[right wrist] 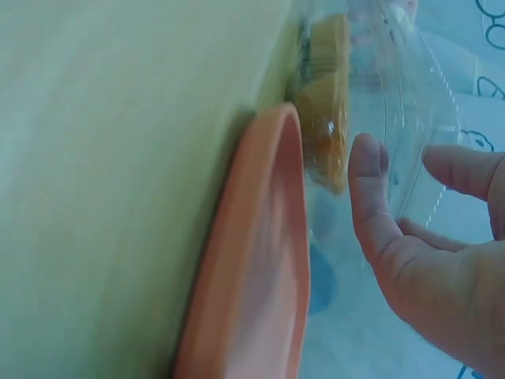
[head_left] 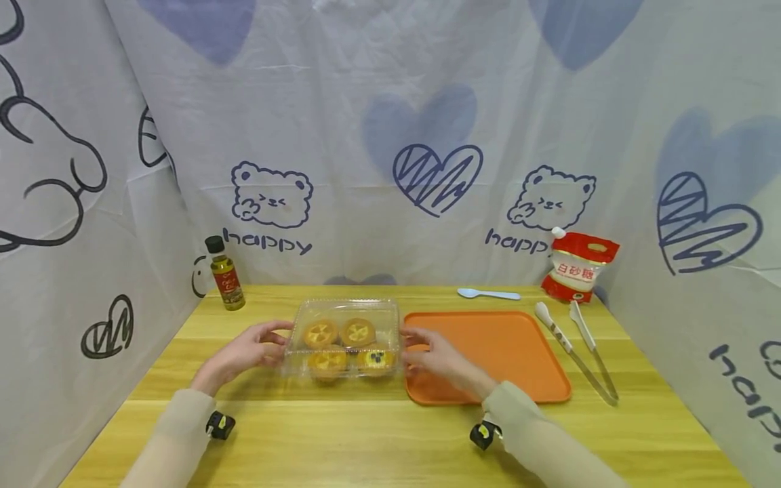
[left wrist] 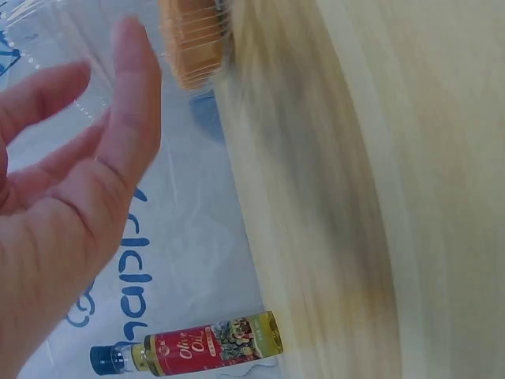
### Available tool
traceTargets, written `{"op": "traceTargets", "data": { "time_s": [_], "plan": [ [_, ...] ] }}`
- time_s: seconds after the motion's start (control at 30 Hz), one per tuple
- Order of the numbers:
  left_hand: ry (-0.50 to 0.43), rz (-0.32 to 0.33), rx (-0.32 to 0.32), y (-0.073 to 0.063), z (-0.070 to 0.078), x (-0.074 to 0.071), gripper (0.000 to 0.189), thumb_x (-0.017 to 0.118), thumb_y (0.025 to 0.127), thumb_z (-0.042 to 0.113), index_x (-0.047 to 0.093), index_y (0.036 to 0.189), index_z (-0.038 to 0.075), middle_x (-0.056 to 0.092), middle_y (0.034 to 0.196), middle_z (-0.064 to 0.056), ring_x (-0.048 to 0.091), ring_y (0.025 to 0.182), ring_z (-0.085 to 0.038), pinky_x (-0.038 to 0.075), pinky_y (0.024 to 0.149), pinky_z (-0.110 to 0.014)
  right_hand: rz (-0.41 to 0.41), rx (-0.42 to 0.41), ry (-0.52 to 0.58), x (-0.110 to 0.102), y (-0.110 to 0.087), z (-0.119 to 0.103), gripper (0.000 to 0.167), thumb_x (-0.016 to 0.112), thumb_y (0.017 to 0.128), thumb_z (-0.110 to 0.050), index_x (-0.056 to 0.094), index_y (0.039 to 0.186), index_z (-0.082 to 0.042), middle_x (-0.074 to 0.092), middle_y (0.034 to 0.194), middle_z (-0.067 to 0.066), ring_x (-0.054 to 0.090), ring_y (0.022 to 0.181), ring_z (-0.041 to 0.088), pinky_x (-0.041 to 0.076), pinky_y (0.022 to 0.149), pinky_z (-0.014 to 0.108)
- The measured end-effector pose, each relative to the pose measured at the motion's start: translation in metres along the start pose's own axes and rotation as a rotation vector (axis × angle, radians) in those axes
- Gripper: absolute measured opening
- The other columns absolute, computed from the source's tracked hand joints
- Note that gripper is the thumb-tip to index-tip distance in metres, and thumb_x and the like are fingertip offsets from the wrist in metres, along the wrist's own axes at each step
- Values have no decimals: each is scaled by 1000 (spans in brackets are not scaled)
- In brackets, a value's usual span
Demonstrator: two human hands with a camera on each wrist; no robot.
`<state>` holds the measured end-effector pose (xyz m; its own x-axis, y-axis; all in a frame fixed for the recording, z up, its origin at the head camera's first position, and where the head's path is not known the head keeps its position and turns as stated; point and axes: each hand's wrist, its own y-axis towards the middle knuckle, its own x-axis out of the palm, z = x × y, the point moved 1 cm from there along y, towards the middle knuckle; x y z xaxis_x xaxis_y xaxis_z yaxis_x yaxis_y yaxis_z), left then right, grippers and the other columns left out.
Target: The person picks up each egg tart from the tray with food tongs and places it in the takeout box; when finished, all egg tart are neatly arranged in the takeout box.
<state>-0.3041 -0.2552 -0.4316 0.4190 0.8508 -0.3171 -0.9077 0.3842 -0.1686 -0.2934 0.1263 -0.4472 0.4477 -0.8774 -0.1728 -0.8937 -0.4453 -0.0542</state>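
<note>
A clear plastic clamshell box (head_left: 348, 308) stands on the table with several round yellow tarts (head_left: 357, 332) inside. Dark bits, like berries, top the front right tart (head_left: 376, 359). At the box's left side is my left hand (head_left: 259, 349), its fingers spread and gently bent, fingertips right at the wall. On the opposite side my right hand (head_left: 436, 356) has its thumb and fingers parted, overlapping the clear wall in the right wrist view. The right hand also hangs over the left part of an orange tray (head_left: 518, 359). No object shows inside either palm.
An olive oil bottle (head_left: 226, 274) stands at the back left. Behind the tray lies a light blue spoon (head_left: 489, 294). Tongs (head_left: 586, 356) rest to the tray's right, with a red and white sugar bag (head_left: 576, 268) behind them. Printed cloth hangs around the wooden table (head_left: 342, 440).
</note>
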Motion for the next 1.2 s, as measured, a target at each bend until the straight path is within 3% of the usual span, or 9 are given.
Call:
{"op": "traceTargets", "data": {
  "time_s": [0.23,0.37,0.53,0.63,0.77,1.07,1.2],
  "plan": [
    [-138,-242,-24,-11,0,-3,87,61,89,-2,6,156,7,40,116,-19,66,97,-37,57,90,-50,12,25,63,10,-3,6,68,59,91,4,29,152,-1,43,137,31,68,85,32,62,74,38],
    [-207,-303,-47,-13,-2,-4,96,63,89,-3,-2,157,12,48,113,-22,67,95,-35,56,92,-49,-7,38,103,13,-4,6,71,57,91,7,25,153,-1,40,137,32,68,85,32,62,73,38],
    [-255,-322,-51,-11,-4,-4,92,57,92,-6,-5,157,14,62,102,-29,70,89,-33,58,89,-46,-32,47,140,13,-5,6,74,55,91,9,20,155,-3,36,141,31,69,88,31,62,76,40],
    [-259,-320,-46,-11,-6,-4,91,56,93,-7,-5,157,15,63,102,-35,71,85,-32,59,84,-45,-28,46,149,13,-4,7,74,55,92,9,20,155,-3,37,140,31,70,88,31,62,78,41],
    [-258,-316,-56,-12,-7,-3,92,58,92,-7,-4,157,15,65,101,-36,72,80,-27,61,81,-42,-29,45,132,15,-5,6,74,56,91,10,20,155,-2,39,137,32,70,86,31,62,78,39],
    [-261,-288,-81,-11,-4,-2,93,59,89,-9,-1,156,15,68,95,-30,72,78,-26,62,77,-37,12,25,64,18,-5,4,74,58,89,12,23,153,1,44,133,31,67,74,20,54,57,22],
    [-244,-289,-88,-10,-2,-3,93,61,89,-7,0,156,15,67,98,-35,72,77,-27,61,78,-41,19,20,50,17,-5,5,73,58,90,10,25,153,0,44,133,30,68,74,20,54,56,22]
  ]
}}
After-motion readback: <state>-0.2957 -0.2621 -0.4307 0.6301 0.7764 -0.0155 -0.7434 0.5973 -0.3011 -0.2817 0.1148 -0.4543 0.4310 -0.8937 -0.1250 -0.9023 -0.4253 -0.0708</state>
